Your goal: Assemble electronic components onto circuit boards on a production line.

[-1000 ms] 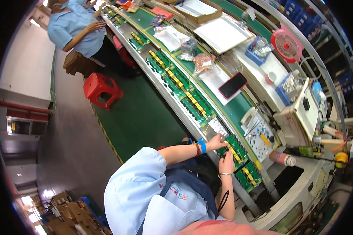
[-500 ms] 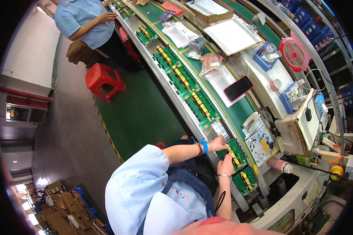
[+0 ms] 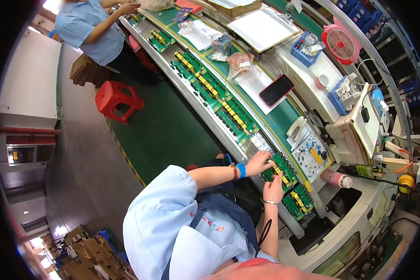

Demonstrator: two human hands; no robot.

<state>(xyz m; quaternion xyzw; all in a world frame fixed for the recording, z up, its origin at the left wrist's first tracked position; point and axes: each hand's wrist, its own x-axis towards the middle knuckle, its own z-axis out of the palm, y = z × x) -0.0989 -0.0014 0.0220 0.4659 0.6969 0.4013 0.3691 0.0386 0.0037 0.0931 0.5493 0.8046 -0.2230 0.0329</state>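
Observation:
A green circuit board with yellow parts along its middle lies on the rail in front of me. My left hand, with a blue strap and a beaded bracelet at its wrist, is over the board's far end. Its thumb and fingers are closed on a spot beside the yellow parts. Just nearer, my right hand touches the same board, fingers drawn together and a bangle on its wrist. Whatever small thing either hand pinches is too small to make out. A silvery sheet lies just beyond the left hand.
More green boards line the rail. On the right bench are a phone, a tray of small parts, a pink bottle, a blue basket and a pink fan. A red stool stands left, near a co-worker.
My view has shifted slightly. Both hands stay on the same board, the left hand's fingers set a little differently. The co-worker's hands have come closer together.

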